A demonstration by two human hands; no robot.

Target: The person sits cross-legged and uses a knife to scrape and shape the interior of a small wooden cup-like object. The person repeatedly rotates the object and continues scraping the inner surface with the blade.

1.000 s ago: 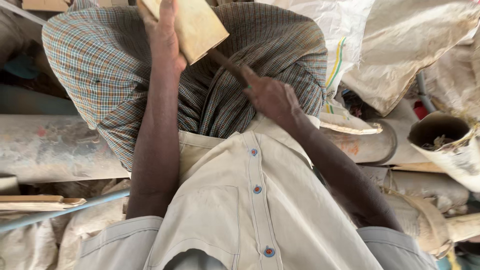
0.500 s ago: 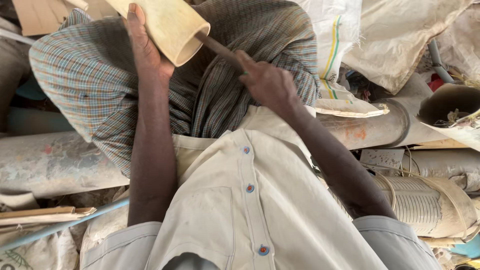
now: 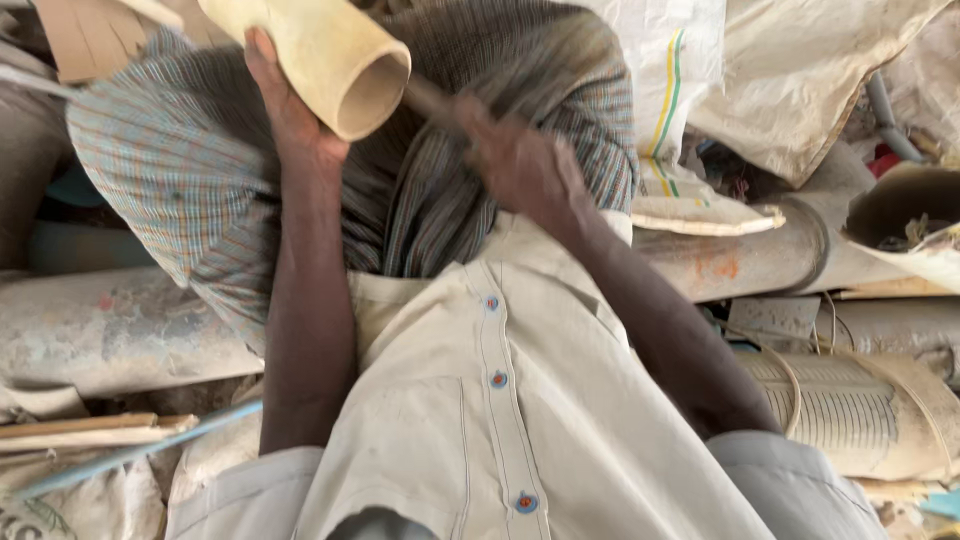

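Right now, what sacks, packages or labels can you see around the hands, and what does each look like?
White woven sack: top centre right, behind the right hand, with green and yellow stripes.
Tan sack: upper right, crumpled, plain.
Pale sack: bottom left corner, dirty, with faint dark print.
No signs or screens.

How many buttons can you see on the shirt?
3, in a line down the shirt front: top button near the collar, middle button, bottom button by the frame's lower edge. More may be hidden below.
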